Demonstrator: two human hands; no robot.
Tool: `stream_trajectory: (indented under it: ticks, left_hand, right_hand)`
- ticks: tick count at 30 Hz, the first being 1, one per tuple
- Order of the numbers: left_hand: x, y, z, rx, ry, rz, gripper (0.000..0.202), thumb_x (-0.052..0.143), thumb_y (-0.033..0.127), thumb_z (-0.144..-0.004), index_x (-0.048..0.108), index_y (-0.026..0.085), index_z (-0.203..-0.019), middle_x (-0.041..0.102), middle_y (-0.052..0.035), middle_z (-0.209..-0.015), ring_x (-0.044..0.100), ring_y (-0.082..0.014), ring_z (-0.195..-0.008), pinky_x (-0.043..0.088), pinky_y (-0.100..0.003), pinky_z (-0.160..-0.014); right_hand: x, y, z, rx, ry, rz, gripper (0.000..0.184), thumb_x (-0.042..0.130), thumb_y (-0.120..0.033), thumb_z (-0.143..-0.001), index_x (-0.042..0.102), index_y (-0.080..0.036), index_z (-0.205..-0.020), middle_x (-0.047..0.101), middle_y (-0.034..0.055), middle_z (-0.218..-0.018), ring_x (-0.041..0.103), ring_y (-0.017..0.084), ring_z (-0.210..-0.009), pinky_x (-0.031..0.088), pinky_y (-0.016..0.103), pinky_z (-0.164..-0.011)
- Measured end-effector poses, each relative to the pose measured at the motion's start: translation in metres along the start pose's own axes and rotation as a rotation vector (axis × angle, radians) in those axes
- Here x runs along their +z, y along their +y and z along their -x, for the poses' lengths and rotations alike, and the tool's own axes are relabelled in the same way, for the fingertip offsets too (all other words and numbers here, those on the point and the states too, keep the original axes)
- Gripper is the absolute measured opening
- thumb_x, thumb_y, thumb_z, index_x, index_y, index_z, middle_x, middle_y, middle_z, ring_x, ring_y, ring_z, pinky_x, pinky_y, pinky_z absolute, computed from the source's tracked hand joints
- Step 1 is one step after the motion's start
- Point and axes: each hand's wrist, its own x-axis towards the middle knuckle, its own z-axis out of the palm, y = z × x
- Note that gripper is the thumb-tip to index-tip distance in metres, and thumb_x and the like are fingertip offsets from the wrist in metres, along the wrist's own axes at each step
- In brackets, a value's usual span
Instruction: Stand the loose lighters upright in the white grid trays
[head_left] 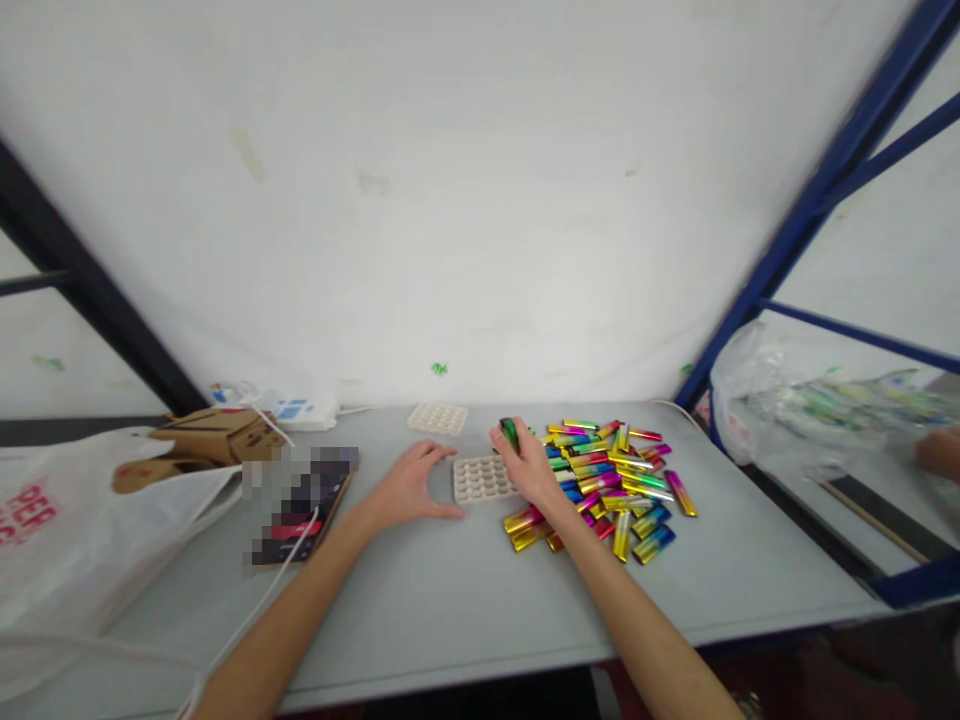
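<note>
A pale tray with rows of round pockets (484,480) lies on the table between my hands, its pockets looking bare where visible. My left hand (412,486) is at the tray's left side, thumb and fingers spread with nothing in them. Above the tray's right end, my right hand (527,466) grips a green lighter-like piece (511,433), dark at its end. Part of the tray is hidden under that hand. To the right spreads a heap of shiny metallic lighters (619,480) in gold, red, blue, green and purple, partly covered by my right forearm.
A second pocketed tray (437,419) lies farther back, near the wall. On the left are a phone-like dark device (315,505) with a white cable, a cardboard box (232,433) and a white plastic bag (82,540). Another person's hand (939,452) shows beyond the blue frame (810,205).
</note>
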Motion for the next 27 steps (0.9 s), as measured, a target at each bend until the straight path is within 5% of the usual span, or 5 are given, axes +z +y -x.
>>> stream_trajectory:
  ticks: [3, 7, 12, 24, 27]
  left_hand:
    - [0.0, -0.009, 0.003, 0.04, 0.016, -0.033, 0.068, 0.096, 0.061, -0.065, 0.075, 0.025, -0.118, 0.07, -0.008, -0.12, 0.067, -0.0327, -0.116, 0.053, -0.048, -0.108]
    - [0.007, -0.01, -0.002, 0.022, 0.027, -0.067, 0.069, 0.096, 0.063, -0.064, 0.076, 0.024, -0.118, 0.071, -0.0098, -0.118, 0.067, -0.0331, -0.113, 0.053, -0.047, -0.103]
    - [0.01, -0.007, -0.009, -0.016, -0.023, -0.081, 0.065, 0.098, 0.061, -0.063, 0.079, 0.023, -0.112, 0.073, -0.0085, -0.111, 0.069, -0.0313, -0.106, 0.052, -0.044, -0.099]
    - [0.002, -0.013, -0.012, -0.014, -0.06, 0.016, 0.062, 0.097, 0.059, -0.062, 0.082, 0.022, -0.11, 0.076, -0.007, -0.104, 0.07, -0.0303, -0.099, 0.055, -0.042, -0.094]
    - [0.0, -0.013, -0.011, -0.02, -0.051, 0.028, 0.061, 0.094, 0.06, -0.066, 0.081, 0.022, -0.113, 0.076, -0.007, -0.105, 0.071, -0.0299, -0.098, 0.056, -0.043, -0.093]
  right_hand:
    - [0.003, -0.005, -0.002, -0.132, -0.17, 0.044, 0.031, 0.046, -0.045, -0.11, 0.063, -0.021, -0.102, 0.067, 0.0031, -0.091, 0.063, 0.019, -0.083, 0.048, 0.03, -0.079]
    - [0.011, -0.012, -0.011, -0.307, -0.228, 0.26, 0.031, 0.054, -0.041, -0.11, 0.064, -0.02, -0.091, 0.065, 0.0064, -0.096, 0.062, 0.021, -0.093, 0.047, 0.031, -0.087]
    - [0.012, -0.007, -0.018, -0.311, -0.402, 0.395, 0.024, 0.06, -0.036, -0.11, 0.067, -0.018, -0.096, 0.07, 0.0031, -0.084, 0.061, 0.018, -0.076, 0.043, 0.027, -0.074]
    - [0.023, -0.01, -0.031, -0.311, -0.61, 0.706, 0.024, 0.06, -0.034, -0.11, 0.066, -0.014, -0.124, 0.077, 0.0157, -0.112, 0.073, 0.026, -0.099, 0.052, 0.033, -0.083]
    - [0.025, -0.005, -0.031, -0.306, -0.579, 0.745, 0.028, 0.06, -0.037, -0.11, 0.066, -0.014, -0.125, 0.076, 0.0164, -0.116, 0.073, 0.026, -0.102, 0.053, 0.034, -0.087]
